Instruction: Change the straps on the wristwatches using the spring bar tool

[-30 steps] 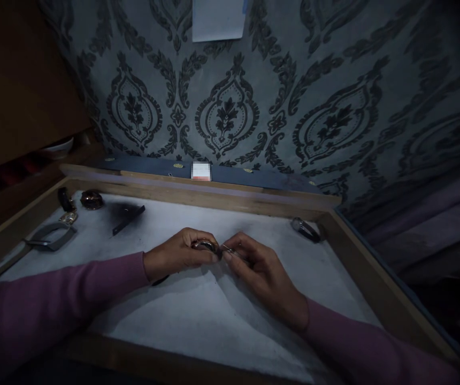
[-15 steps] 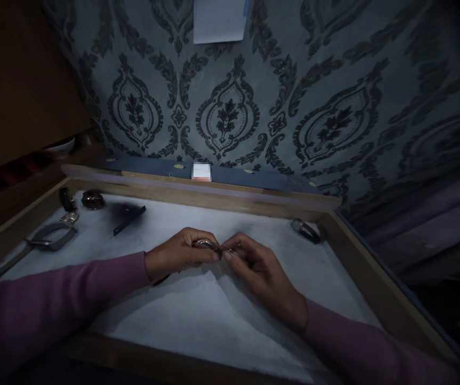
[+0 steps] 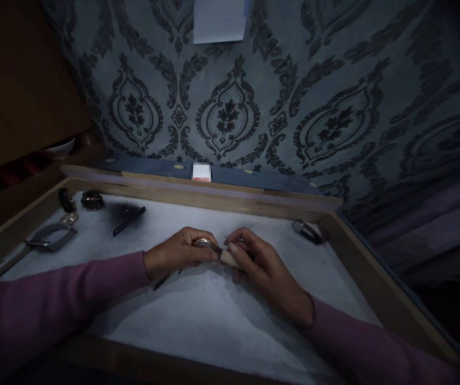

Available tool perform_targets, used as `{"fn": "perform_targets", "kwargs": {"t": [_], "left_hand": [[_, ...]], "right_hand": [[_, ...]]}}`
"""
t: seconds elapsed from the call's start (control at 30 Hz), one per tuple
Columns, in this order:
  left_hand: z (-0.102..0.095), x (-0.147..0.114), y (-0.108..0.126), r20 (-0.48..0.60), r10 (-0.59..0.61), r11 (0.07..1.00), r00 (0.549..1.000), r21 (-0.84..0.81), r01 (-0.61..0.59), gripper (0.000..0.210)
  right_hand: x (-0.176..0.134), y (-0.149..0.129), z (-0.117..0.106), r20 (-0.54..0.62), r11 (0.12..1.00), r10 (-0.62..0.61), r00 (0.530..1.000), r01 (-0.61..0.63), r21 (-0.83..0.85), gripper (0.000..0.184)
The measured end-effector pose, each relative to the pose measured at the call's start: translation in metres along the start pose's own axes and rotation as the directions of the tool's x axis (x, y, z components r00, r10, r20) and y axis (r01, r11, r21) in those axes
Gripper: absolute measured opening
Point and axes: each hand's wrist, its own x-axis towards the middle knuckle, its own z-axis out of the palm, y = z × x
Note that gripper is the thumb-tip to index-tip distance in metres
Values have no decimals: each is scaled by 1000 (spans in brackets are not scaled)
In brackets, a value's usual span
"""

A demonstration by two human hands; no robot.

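Head camera shows your left hand point(image 3: 184, 247) gripping a wristwatch point(image 3: 205, 244) between thumb and fingers, seemingly to steady it, while your right hand point(image 3: 257, 261) pinches a thin pin-like tool point(image 3: 227, 240) near the beige-faced strap point(image 3: 229, 259) between both hands.

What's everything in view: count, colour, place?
Watch: one, silvery, left hand
Strap: one, beige, between hands
Rod: one, colour unclear, right hand
Second watch: one, black, tray left
Third watch: one, dark, tray right
Band: one, grey, tray left
Trinket: one, brown, tray left
Bar: one, black, tray left
Slivers: two, dark, tray middle
Tray: one, wooden, below hands
Wall: one, grey, behind
Paper: one, pale, wall
Label: one, whitish, centre back
Hands: two, purple-sleeved, over tray
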Motion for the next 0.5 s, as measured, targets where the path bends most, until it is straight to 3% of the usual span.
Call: {"fn": "perform_targets", "kwargs": {"t": [0.5], "left_hand": [[1,-1,3,-13,-2,1000,1000,19,2,16]], "right_hand": [[0,-4,2,23,1000,16,1000,-16,0,34]]}}
